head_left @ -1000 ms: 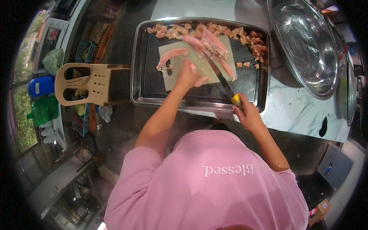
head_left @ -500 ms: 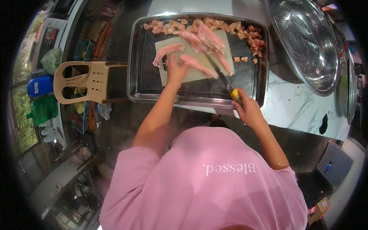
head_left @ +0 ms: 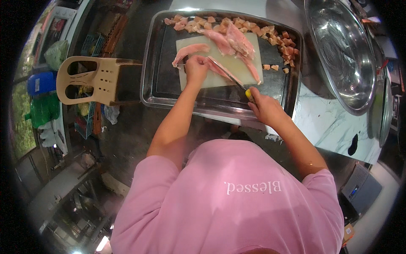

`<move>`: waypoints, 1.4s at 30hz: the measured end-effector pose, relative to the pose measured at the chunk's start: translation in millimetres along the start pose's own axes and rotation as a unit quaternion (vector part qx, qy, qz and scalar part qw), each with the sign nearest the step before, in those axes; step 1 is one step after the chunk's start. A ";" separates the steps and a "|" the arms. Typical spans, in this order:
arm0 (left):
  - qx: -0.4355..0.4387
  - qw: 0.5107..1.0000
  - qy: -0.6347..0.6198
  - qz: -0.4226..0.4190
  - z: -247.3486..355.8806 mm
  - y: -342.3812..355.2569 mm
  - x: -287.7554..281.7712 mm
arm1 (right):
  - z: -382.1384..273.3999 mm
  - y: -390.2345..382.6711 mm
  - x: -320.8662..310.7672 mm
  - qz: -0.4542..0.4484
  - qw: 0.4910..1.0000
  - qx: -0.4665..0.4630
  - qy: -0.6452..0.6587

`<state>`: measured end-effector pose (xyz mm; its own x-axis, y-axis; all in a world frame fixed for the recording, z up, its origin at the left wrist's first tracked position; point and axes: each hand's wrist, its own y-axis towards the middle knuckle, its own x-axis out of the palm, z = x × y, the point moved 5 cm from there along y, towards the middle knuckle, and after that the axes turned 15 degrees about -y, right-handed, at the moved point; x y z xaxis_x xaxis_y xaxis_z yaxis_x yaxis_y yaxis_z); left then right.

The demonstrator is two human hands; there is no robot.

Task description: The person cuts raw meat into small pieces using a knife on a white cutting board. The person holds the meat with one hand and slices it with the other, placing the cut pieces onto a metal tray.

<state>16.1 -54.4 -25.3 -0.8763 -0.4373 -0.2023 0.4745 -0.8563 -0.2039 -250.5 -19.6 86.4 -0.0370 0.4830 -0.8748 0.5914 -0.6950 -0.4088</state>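
My right hand (head_left: 267, 106) grips the yellow handle of a knife (head_left: 237, 83). The blade lies along a pale pink strip of raw meat (head_left: 218, 72), which looks like chicken. My left hand (head_left: 197, 70) has its fingers pinched together at the strip's left end, near the knife tip. Both hands work over a whitish cutting board (head_left: 210, 82) set in a large metal tray (head_left: 164, 80). A curved strip of meat (head_left: 189, 51) rests just beyond my left hand. Larger pieces of meat (head_left: 239, 40) lie on the board's far right part.
Small meat cubes (head_left: 270, 36) line the tray's far and right sides. A big metal basin (head_left: 338, 46) stands to the right on the marble-patterned table (head_left: 323, 120). At the left is a beige plastic chair (head_left: 108, 80), with crates (head_left: 84, 120) behind it.
The knife and right hand have moved left, bringing the blade from beside the larger pieces onto the strip. My left fingers have closed at the strip's end. The view has shifted slightly.
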 end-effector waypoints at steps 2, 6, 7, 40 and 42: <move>0.002 1.000 -0.003 0.007 2.6 -0.2 -0.3 | -0.7 1.7 -2.8 -0.015 1.000 -0.004 -0.007; 0.022 1.000 0.011 0.016 7.4 -1.6 -1.1 | -1.0 3.6 -0.2 -0.023 1.000 -0.008 -0.001; 0.031 0.999 0.018 0.021 9.3 -0.5 -0.5 | -2.4 3.1 -1.4 -0.029 1.000 -0.003 -0.002; 0.101 0.985 0.070 0.123 -2.0 -26.6 4.3 | 2.8 3.0 42.6 0.025 0.997 0.015 0.066; 0.093 0.989 0.086 0.076 7.8 -27.9 15.4 | 18.9 -18.3 31.8 0.060 0.991 0.038 0.112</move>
<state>-11.3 -39.4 -15.2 -0.7610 -0.5261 -0.3796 0.5625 -0.8266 0.0180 -277.8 -1.6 61.1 0.2149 0.4942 -0.8424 0.5183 -0.7887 -0.3305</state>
